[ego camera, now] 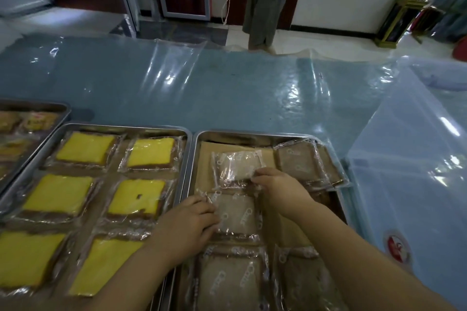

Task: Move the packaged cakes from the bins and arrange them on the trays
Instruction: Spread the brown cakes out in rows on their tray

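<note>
The left hand grips the middle cake to steady it while the right hand pinches the far cake, maybe to straighten it on the tray.

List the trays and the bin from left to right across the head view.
In order: partly seen tray at the left edge → tray of yellow cakes → tray of brown packaged cakes → translucent blue bin.

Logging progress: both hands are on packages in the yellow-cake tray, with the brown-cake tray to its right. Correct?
No. The head view shows the left hand holding the middle package and the right hand pinching the upper package in the brown-cake tray, not the yellow-cake tray.
</note>
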Demonstrator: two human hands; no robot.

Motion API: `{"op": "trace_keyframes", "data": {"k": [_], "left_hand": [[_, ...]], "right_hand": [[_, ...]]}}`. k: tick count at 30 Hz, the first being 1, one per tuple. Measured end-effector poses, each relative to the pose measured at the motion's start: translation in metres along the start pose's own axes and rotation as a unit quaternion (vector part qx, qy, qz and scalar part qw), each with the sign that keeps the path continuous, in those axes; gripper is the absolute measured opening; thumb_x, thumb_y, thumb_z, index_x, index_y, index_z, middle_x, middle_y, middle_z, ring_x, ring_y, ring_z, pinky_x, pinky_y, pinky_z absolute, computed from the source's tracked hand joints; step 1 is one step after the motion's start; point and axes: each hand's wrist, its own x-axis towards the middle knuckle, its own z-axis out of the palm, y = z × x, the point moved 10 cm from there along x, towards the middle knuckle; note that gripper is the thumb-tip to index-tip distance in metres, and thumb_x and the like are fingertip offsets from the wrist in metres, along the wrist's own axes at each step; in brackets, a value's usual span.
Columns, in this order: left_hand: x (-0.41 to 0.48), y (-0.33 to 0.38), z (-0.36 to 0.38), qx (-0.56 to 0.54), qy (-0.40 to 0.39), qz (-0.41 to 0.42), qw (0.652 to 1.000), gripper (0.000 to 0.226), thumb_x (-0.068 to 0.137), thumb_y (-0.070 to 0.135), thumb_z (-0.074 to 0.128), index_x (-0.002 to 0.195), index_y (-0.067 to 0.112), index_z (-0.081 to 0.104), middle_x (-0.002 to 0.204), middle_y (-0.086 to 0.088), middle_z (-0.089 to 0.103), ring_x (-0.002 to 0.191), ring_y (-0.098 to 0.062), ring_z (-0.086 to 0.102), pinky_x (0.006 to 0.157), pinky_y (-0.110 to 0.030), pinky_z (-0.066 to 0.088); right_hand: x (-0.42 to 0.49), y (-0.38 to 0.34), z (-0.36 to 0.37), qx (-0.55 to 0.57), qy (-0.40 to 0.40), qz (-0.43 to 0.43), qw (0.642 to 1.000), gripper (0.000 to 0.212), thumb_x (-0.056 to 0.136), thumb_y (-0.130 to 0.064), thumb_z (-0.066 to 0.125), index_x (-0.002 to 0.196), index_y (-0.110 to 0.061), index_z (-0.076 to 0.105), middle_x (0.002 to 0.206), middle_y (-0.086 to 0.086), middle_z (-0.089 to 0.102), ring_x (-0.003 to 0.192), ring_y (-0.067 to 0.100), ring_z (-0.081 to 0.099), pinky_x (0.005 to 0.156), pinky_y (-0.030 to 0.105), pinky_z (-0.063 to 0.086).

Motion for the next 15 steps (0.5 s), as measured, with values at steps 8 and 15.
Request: {"op": "trace_keyframes", "data": {"k": [8, 15], "left_hand": [[0.009, -0.005, -0.010, 0.018, 0.013, -0.023, 0.999, 0.010, 0.071, 0.022, 0.079, 0.079, 0.019, 0.074, 0.082, 0.009, 0.069, 0.079, -0.015, 0.063, 0.069, -0.020, 0.048], [0.051, -0.006, -0.011, -0.056, 0.043, -0.058, 0.996, 0.019, 0.089, 0.029, 0.058, 0.103, 0.022, 0.069, 0.101, 0.007, 0.065, 0.096, -0.013, 0.054, 0.080, -0.025, 0.043]], "right_hand": [[0.030, -0.024, 0.015, 0.001, -0.071, -0.005, 0.997, 0.056, 0.092, -0.005, 0.045, 0.143, -0.025, 0.035, 0.154, -0.004, 0.025, 0.135, 0.022, 0.033, 0.110, 0.036, 0.032], [-0.022, 0.019, -0.052, 0.037, 0.153, 0.063, 0.986, 0.035, 0.089, -0.016, 0.055, 0.123, -0.021, 0.057, 0.124, -0.001, 0.056, 0.112, 0.020, 0.050, 0.088, 0.031, 0.043]]}}
